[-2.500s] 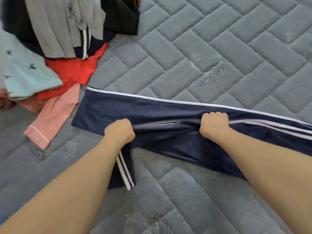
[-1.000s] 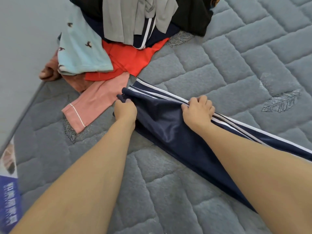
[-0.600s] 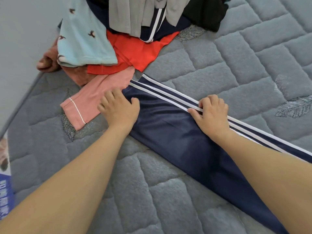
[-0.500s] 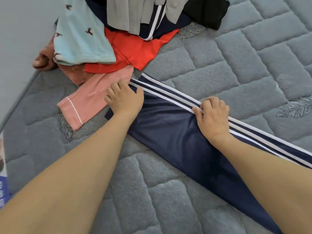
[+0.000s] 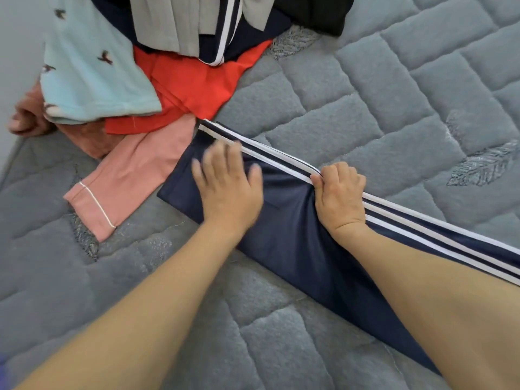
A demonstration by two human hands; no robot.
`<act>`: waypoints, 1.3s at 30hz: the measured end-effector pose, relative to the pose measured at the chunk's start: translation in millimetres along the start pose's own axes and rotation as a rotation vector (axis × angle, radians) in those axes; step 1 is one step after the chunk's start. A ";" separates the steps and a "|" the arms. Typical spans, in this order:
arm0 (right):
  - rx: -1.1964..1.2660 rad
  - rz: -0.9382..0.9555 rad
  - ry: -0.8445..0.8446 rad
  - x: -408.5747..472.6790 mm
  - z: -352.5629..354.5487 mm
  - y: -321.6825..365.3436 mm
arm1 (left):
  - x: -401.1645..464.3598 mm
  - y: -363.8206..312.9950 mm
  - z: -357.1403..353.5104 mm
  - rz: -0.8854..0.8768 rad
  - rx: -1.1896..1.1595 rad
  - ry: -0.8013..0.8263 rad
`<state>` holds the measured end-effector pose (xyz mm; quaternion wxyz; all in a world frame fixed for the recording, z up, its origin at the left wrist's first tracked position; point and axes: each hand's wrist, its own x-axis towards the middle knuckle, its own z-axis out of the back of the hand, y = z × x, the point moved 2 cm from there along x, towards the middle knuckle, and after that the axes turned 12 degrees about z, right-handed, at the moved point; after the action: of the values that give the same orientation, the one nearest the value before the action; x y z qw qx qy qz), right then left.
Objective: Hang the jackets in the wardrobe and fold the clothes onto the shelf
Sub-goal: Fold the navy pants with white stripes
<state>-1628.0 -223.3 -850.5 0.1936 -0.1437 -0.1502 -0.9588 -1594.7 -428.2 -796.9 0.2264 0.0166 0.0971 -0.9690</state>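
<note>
Navy trousers (image 5: 295, 243) with two white side stripes (image 5: 422, 218), laid flat and long across a grey quilted mattress (image 5: 380, 88), running from upper centre down to the right edge and passing under the right forearm. Left hand (image 5: 228, 187) spread flat on the trousers near their upper-left end, palm down, fingers straight and slightly apart, fingertips reaching the striped edge; a little motion blur there. Right hand (image 5: 340, 192) further along the same garment, fingers curled and thumb tucked against the stripes, pinching the striped edge, with cloth gathered into folds between the two hands. Just beside the trousers' upper-left end, a pink sleeve (image 5: 126, 175) with a thin white line near its cuff, lying on the mattress and touching or nearly touching the navy cloth. Above that, a heap of clothes at the top left: red garment (image 5: 191, 85), pale blue top (image 5: 90, 71) printed with small dark birds and draped over the red, grey garment (image 5: 168, 21) on top, another navy piece with white stripes (image 5: 225, 35) under the grey, and black cloth (image 5: 315, 12) at the upper edge. Stitched leaf motif (image 5: 484, 164) on the mattress to the right, well apart from the hands. Mattress edge visible at far left, with plain grey surface beyond it.
</note>
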 end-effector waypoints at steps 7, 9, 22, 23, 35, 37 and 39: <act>0.036 -0.007 0.026 12.6 6.5 3.3 | -37.1 4.0 -34.3 -0.023 0.225 0.415; 0.050 0.063 0.059 6.1 18.7 -3.1 | -37.4 0.4 -31.2 0.023 0.265 0.425; -0.119 -0.140 0.350 -206.4 192.9 -266.5 | -127.9 -224.4 -60.6 -0.591 0.011 0.123; -0.120 -0.105 0.368 -215.0 199.9 -280.5 | -125.2 -233.6 -62.2 -0.597 0.024 0.104; -0.248 -0.166 0.361 -263.6 243.2 -335.9 | -161.1 -305.2 -63.4 -0.721 0.292 0.124; -0.266 -0.165 0.354 -264.5 250.2 -344.1 | -164.9 -317.4 -60.9 -0.510 0.329 0.127; -0.279 -0.139 0.309 -264.2 256.4 -348.3 | -179.8 -328.4 -59.0 -0.350 0.335 0.072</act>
<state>-1483.2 258.0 -785.5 0.1259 -0.0096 0.0056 -0.9920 -1579.4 -49.8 -781.7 0.0457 0.0712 -0.0556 -0.9949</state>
